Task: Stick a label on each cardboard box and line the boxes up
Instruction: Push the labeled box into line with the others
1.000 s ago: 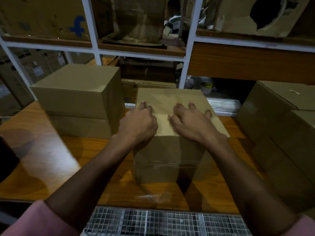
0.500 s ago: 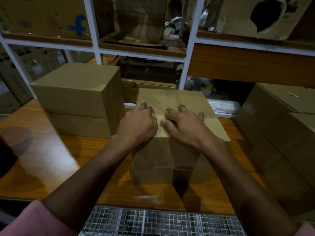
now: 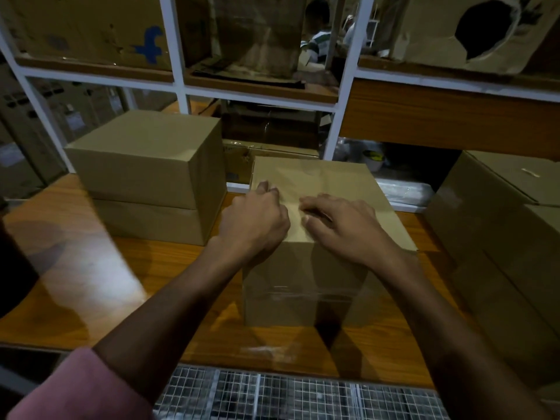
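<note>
A: Entry one, far left?
B: Two stacked cardboard boxes [image 3: 145, 177] on the wooden table [image 3: 75, 268], at about 10 o'clock from the hands. The upper one sits squarely on the lower.

A: Next item?
B: The person's left hand [image 3: 254, 225], fingers curled under, knuckles pressing down on the top of the centre box [image 3: 306, 286]. Whether it pinches anything cannot be told; the fingertips are hidden.

A: And the centre box itself?
B: Upright in the middle of the table, clear tape across its near face. A paler patch [image 3: 295, 219] on its top, between the two hands, may be the label; blur makes this uncertain.

A: Right of that?
B: The right hand [image 3: 342, 225], at 3 o'clock from the left one, lies palm-down on the box top, fingers fairly straight and reaching toward the pale patch.

A: Far right?
B: More stacked boxes [image 3: 503, 225] at 3 o'clock, standing apart from the centre box.

A: Behind?
B: A white-framed shelf rack [image 3: 178, 86] at 12 o'clock, holding worn cartons.
</note>
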